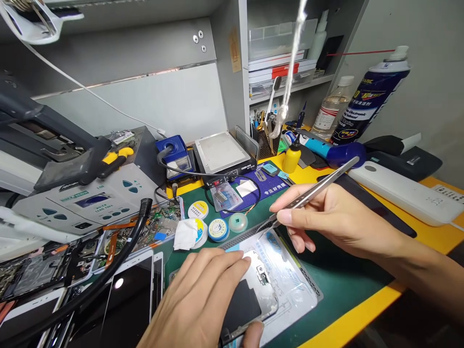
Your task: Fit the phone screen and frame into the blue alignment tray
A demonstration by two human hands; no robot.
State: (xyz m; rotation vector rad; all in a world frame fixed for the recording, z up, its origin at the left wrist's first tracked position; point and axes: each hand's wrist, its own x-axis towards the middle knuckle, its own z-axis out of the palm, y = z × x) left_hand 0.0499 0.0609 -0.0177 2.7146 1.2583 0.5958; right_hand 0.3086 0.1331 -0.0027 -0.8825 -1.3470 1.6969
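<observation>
My left hand [203,295] lies over an opened phone [257,280], its fingers along the far edge and the thumb at the near edge, gripping it. The phone has a white and black inner face and rests on a light printed pad [297,290] upon the green mat. Metal tweezers [319,186] are pinched between the thumb and fingers of my right hand [326,217]. Their tips hang just above the pad's far edge, beyond the phone, and nothing can be made out between them.
Round tins [218,230] and a yellow bottle [292,157] stand behind the pad. Phones [126,299] and a black hose [134,246] lie at left, near a grey soldering station [97,198]. A white string [290,67] hangs above; a spray can [373,96] stands at right.
</observation>
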